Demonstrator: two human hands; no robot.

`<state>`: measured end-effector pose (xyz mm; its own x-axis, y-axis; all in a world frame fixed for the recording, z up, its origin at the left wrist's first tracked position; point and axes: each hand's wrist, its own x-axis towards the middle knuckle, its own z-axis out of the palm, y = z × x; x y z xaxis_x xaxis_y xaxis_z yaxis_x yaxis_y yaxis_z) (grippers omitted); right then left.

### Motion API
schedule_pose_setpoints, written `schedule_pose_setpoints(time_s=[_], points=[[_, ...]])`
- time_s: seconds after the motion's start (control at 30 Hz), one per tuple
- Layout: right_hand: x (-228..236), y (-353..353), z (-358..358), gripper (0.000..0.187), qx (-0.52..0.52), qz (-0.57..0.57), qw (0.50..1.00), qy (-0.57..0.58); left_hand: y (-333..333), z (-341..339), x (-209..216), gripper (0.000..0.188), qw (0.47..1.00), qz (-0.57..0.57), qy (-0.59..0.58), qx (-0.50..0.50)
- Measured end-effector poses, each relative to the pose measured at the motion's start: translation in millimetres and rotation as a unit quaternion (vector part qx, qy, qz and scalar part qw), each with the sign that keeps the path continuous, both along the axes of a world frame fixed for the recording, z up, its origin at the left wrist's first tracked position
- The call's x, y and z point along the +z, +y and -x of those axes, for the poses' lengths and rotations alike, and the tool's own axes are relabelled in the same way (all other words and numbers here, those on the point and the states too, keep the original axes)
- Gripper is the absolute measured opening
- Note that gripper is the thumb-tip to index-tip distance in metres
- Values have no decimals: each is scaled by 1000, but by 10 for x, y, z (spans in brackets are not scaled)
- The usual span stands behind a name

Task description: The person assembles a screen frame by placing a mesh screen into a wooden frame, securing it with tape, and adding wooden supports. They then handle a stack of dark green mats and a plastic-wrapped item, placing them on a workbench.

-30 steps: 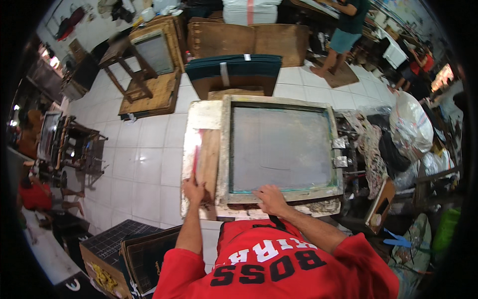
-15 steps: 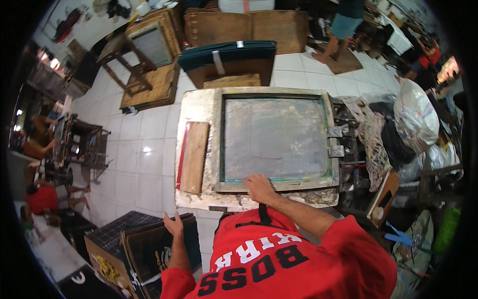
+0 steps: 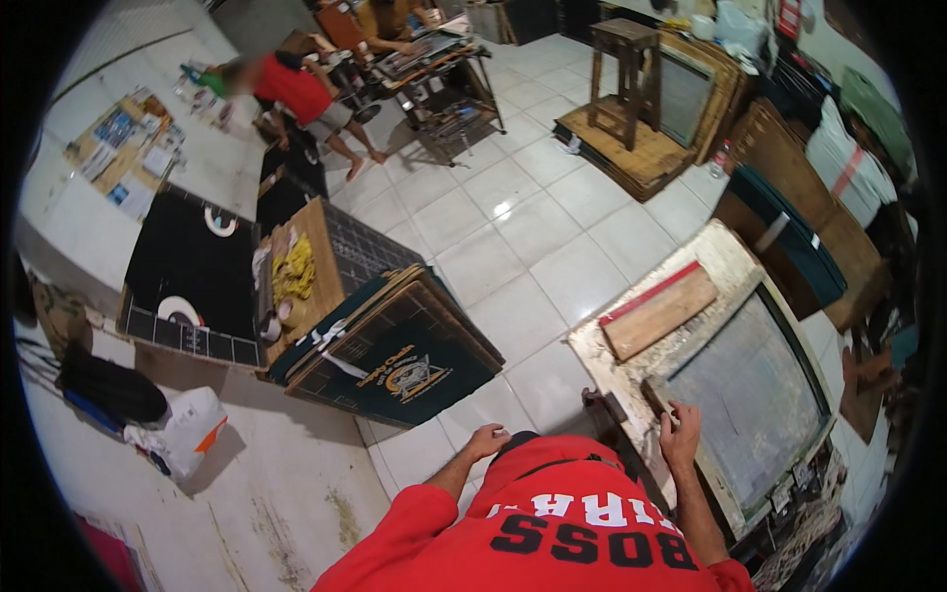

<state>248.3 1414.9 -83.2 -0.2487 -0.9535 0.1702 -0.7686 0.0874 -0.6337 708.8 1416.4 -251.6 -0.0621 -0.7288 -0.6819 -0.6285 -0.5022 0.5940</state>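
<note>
A screen-printing frame (image 3: pixel 752 395) with grey mesh and a wooden border lies on a worn, pale printing table (image 3: pixel 582 340) at the right. Over the near edge of that frame is my right hand (image 3: pixel 681 434), its fingers loosely bent and apart with nothing visible between them. Whether the fingertips touch the wood I cannot tell. My left hand (image 3: pixel 486 441) hangs in front of my waist, fingers loosely stretched, holding nothing I can see. Beyond it, a stack of dark green printed panels (image 3: pixel 395 380) leans on edge against a box.
A wooden block (image 3: pixel 661 316) and a red strip (image 3: pixel 649 294) lie on the table's left side. Ahead, a wooden stool (image 3: pixel 626 84) stands on stacked boards. Black sheets with tape rolls (image 3: pixel 180 313) are at the left. A person in red (image 3: pixel 296 94) bends in the background.
My view has swung to the left, so the panels and box sit nearer the middle. My right hand has loosened at the frame's edge. My left hand is now at my waist.
</note>
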Motion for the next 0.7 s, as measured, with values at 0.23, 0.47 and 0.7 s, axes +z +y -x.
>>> schedule_pose_setpoints(time_s=[0.23, 0.47, 0.7], points=[[86, -578, -1457, 24, 154, -19, 978, -141, 55, -980, 403, 60, 994, 97, -20, 47], [128, -806, -2853, 21, 348, -97, 924, -121, 646, -2249, 214, 53, 971, 76, -60, 219], [198, -1551, -3653, 16, 396, -32, 905, -155, 1497, -2779, -76, 54, 869, -102, -17, 484]])
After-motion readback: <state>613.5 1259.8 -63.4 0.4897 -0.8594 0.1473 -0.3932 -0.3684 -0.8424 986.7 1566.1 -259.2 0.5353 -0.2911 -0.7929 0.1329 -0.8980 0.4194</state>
